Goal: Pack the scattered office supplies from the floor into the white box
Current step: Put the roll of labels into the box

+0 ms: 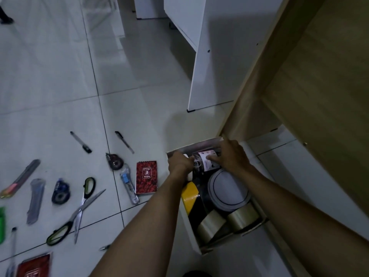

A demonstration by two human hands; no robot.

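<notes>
The white box [191, 234] stands on the floor beside a wooden desk. Inside it lie a yellow-and-black tape roll [190, 198], two brown tape rolls [211, 226], a round white tin [227, 189] and a small white-labelled packet [207, 160] at the far end. My left hand [180, 161] is closed at the box's far left rim on something pale that I cannot make out. My right hand [231, 155] presses down on the labelled packet. On the tiles to the left lie a red notepad [146, 177], scissors [79, 210], two pens [80, 142] and box cutters [128, 183].
A wooden desk panel [299, 86] rises right beside the box. A white cabinet side [211, 56] stands behind it. More supplies lie at the far left: correction tape [60, 193], a tape dispenser [114, 161], a second red notepad [34, 265] and a green item [2, 224].
</notes>
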